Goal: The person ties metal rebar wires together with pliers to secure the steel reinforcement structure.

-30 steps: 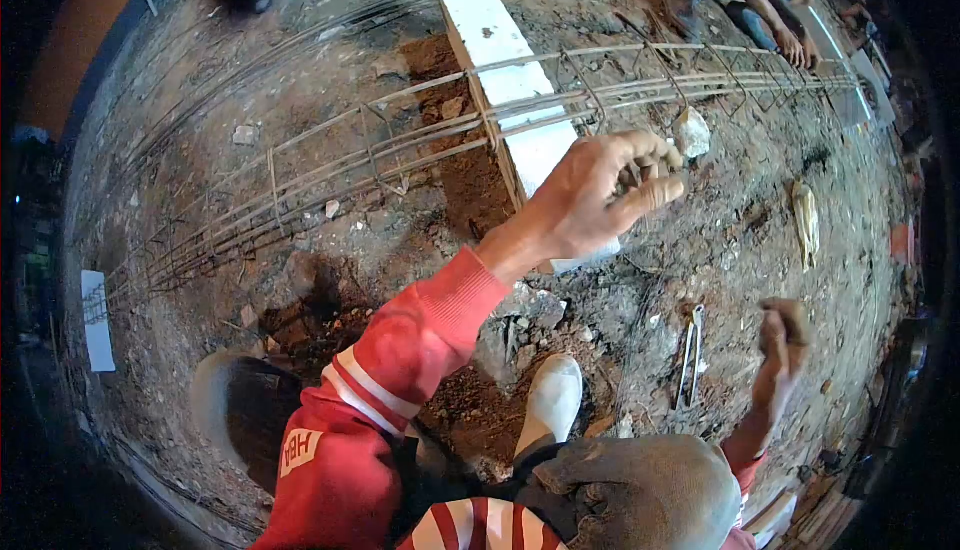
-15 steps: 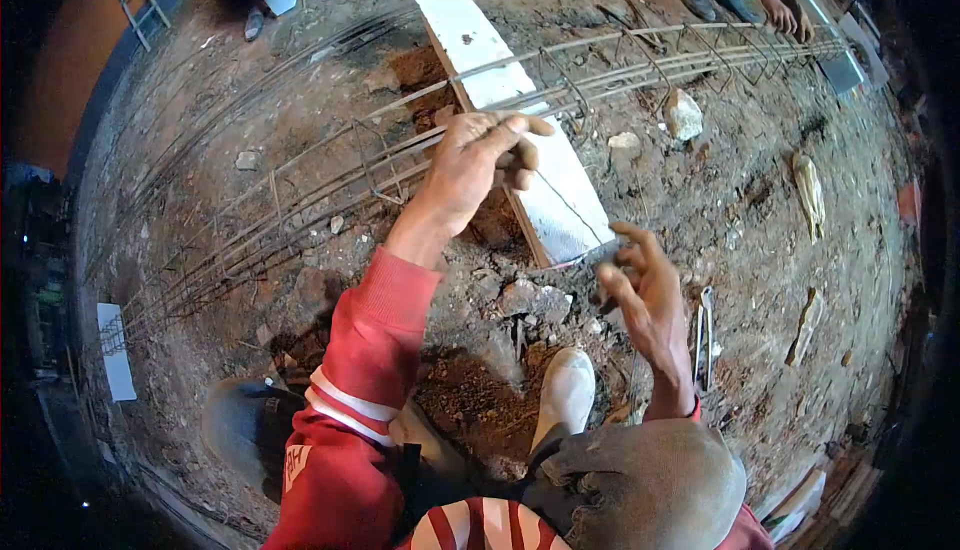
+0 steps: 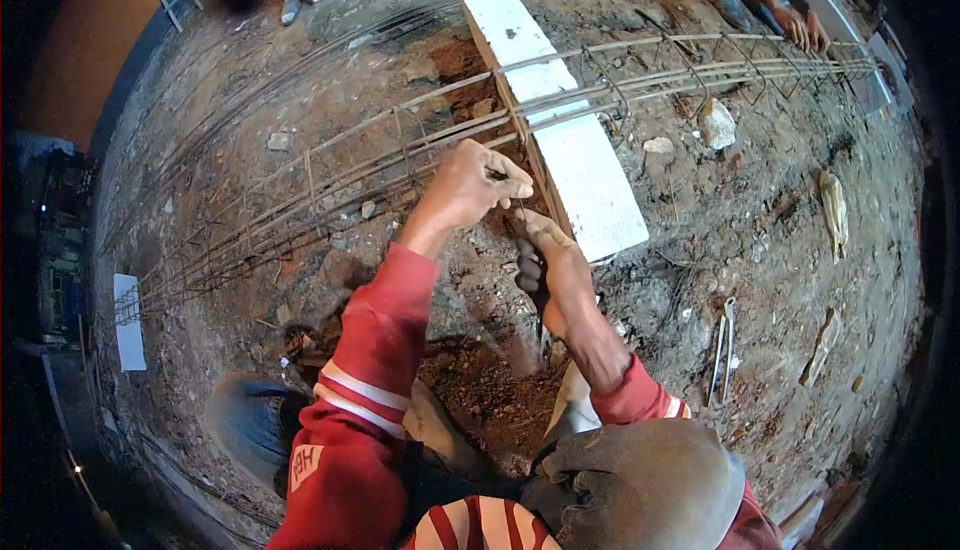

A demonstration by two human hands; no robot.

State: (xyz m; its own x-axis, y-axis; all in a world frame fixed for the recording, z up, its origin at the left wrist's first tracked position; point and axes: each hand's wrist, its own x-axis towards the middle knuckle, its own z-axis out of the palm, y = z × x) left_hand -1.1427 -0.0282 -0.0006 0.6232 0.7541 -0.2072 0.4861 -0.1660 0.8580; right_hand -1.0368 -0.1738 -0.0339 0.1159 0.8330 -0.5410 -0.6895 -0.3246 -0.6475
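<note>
My left hand is closed in a pinch just in front of the rebar cage. Right below it, my right hand also pinches, its other fingers curled under. A thin dark wire runs between the two fingertips, only a short piece of it showing. The long cage of bars and bent stirrups crosses a white-topped board, which lies on the ground beyond my hands. On the dirt to the right rest pincers with two long handles.
Another person's hands are at the cage's far right end. Pale stones and a crumpled pale strip lie on the rough dirt. A white panel is under the left end. My boots and knees are below.
My right hand has moved left and up, meeting my left hand with fingertips close together. My left hand has come down slightly. The view has shifted a little.
</note>
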